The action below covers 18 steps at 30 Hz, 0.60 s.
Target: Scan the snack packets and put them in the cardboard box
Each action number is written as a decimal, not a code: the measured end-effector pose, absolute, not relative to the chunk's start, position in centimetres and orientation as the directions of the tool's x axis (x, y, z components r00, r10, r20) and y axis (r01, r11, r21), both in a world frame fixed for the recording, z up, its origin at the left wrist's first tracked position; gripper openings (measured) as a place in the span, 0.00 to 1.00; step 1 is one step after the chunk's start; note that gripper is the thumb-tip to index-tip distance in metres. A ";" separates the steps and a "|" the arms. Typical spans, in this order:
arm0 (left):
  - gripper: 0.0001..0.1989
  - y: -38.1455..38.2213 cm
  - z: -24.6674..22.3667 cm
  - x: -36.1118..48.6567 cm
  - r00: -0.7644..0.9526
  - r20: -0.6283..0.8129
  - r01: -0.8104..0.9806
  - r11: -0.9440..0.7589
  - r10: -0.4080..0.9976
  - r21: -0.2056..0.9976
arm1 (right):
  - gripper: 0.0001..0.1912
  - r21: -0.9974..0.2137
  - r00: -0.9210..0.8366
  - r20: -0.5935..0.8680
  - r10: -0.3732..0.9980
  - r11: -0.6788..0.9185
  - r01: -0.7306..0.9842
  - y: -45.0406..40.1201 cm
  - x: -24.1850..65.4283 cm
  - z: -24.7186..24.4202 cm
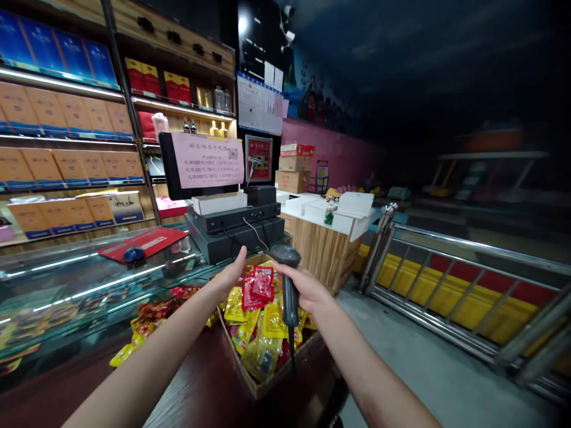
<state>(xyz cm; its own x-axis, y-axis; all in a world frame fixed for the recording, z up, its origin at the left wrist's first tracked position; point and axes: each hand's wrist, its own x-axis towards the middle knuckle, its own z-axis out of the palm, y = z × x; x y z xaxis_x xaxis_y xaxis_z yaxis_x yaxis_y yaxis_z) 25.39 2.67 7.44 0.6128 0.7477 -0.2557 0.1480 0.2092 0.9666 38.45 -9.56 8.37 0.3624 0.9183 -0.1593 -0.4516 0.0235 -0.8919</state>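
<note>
My right hand (pixel 306 285) is wrapped round a dark barcode scanner (pixel 289 291), its head up and its cable hanging down over the box. Across from it, my left hand (pixel 229 278) is at the box's far left side with the thumb stretched upward; its other fingers are mostly hidden. Beside that palm are red snack packets (pixel 259 288), apparently lying on the pile rather than gripped. Below both hands sits an open cardboard box (pixel 238 362) filled with yellow and red snack packets (pixel 274 321).
More packets (pixel 138 339) lie left of the box, beside a glass display counter (pixel 89 285) bearing a red folder (pixel 143 244) and a mouse (pixel 134 254). Behind stands a monitor (pixel 167 166) with a pink notice. A metal railing (pixel 446 285) runs along the right.
</note>
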 end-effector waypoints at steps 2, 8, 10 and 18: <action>0.41 3.5 6.8 24.3 0.544 -0.266 0.163 0.211 0.796 0.964 | 0.13 -0.886 0.354 -0.174 0.919 0.011 -0.464 -9.5 38.6 8.0; 0.42 6.2 5.2 16.2 0.426 -0.303 0.142 0.268 0.852 0.953 | 0.11 -0.894 0.295 -0.180 0.939 -0.031 -0.447 -8.8 35.6 6.7; 0.43 6.8 4.8 13.0 0.382 -0.315 0.142 0.282 0.869 0.949 | 0.11 -0.905 0.261 -0.185 0.948 -0.062 -0.420 -8.2 33.6 6.4; 0.43 6.8 1.5 1.7 0.308 -0.341 0.199 0.291 0.888 0.936 | 0.12 -0.897 0.051 -0.267 0.962 -0.228 -0.379 -5.1 23.1 4.0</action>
